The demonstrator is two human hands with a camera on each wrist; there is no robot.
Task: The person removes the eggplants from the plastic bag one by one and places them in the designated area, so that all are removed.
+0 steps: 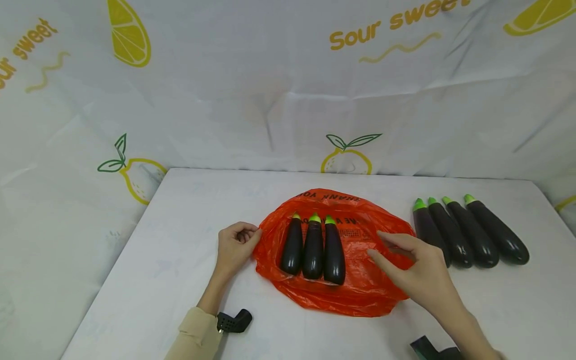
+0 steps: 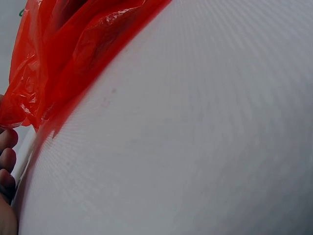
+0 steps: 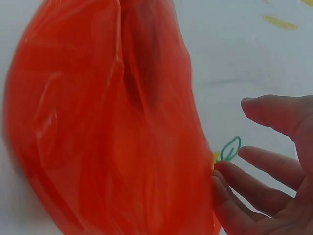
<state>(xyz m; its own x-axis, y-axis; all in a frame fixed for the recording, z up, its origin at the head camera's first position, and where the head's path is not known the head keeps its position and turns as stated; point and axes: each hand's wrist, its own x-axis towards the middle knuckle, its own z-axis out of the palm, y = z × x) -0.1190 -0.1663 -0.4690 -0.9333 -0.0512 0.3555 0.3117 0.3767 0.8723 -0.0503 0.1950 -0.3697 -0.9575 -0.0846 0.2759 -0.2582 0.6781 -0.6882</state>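
A red plastic bag [image 1: 360,295] lies spread on the white table, its mouth open. Three eggplants [image 1: 313,250] with green tops lie side by side on it. My left hand [image 1: 235,247] pinches the bag's left edge between thumb and curled fingers; the left wrist view catches the fingertips [image 2: 7,159] just below the gathered plastic. At the bag's right side, my right hand [image 1: 420,270] holds its thumb and fingers apart, with nothing between them. In the right wrist view its lower fingers [image 3: 230,200] are right at the bag's edge.
To the right of the bag, several more eggplants [image 1: 477,235] lie in a row on the table [image 1: 180,200]. Behind the table hangs a white sheet [image 1: 225,115] printed with lemons and lettering. Each wrist carries a black camera mount [image 1: 235,321].
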